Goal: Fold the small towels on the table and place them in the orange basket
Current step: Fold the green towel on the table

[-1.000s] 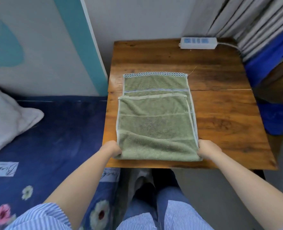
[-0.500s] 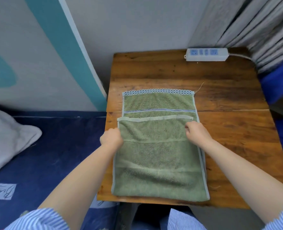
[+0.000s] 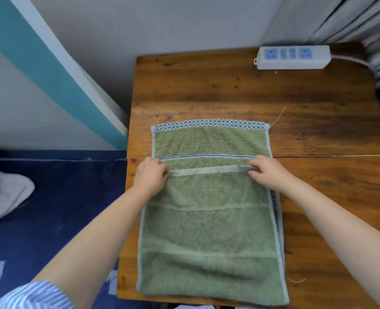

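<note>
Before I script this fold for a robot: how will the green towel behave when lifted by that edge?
Probably floppy: the green towel lies rippled. Likely light, since the left hand and right hand just pinch its hem. Its terry pile should grip the wooden table.

Single head cam here, I'm looking steeply down and forward, close over the brown wooden tabletop (image 3: 229,85); its far edge meets the grey wall (image 3: 162,25). No second view.

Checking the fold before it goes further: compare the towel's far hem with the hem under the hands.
The far hem has a blue-and-white checked band; the near hem is plain pale green. The far hem lies flat and free on the table; the near hem is pinched by the left hand and right hand. Both run across one green towel.
</note>
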`<state>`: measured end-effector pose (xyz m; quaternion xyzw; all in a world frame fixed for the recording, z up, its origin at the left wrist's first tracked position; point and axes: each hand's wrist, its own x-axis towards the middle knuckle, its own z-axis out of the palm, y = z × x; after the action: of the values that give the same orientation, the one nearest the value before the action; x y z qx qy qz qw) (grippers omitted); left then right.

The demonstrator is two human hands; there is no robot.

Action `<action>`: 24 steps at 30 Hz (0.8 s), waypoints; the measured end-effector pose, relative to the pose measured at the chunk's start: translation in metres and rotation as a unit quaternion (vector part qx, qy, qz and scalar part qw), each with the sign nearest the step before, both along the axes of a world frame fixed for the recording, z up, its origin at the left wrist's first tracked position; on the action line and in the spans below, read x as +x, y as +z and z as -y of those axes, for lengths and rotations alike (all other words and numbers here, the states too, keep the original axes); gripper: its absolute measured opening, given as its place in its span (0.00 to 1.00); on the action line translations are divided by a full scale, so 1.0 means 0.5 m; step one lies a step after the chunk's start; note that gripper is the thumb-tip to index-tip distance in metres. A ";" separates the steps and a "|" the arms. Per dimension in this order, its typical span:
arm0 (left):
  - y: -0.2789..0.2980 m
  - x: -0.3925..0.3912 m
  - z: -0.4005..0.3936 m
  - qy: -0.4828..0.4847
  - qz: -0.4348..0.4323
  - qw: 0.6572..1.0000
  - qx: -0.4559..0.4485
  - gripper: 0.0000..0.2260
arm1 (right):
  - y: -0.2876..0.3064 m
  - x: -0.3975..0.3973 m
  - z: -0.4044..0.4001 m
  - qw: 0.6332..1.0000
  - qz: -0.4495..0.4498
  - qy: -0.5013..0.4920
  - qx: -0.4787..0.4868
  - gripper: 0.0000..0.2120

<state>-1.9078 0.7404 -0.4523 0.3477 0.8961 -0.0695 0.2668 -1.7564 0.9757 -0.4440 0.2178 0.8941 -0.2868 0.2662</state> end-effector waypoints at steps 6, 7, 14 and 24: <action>0.107 -0.072 -0.006 0.029 0.222 0.974 0.032 0.07 | 0.068 0.013 -0.057 0.945 -0.012 -0.173 -0.278 0.04; 0.120 -0.086 -0.018 0.027 0.220 0.974 0.039 0.10 | 0.076 0.004 -0.068 0.939 -0.028 -0.190 -0.285 0.04; 0.056 -0.168 -0.125 0.058 0.075 0.991 0.093 0.09 | 0.029 -0.108 -0.131 0.982 -0.087 -0.154 0.064 0.09; -0.042 -0.183 -0.100 -0.007 -0.003 0.998 0.069 0.14 | -0.046 -0.115 -0.139 0.984 -0.100 -0.034 0.146 0.10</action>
<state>-1.9991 0.7906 -0.4732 0.3715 0.8973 -0.0103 0.2384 -1.8138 1.0452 -0.4668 0.2551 0.9406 -0.1825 0.1303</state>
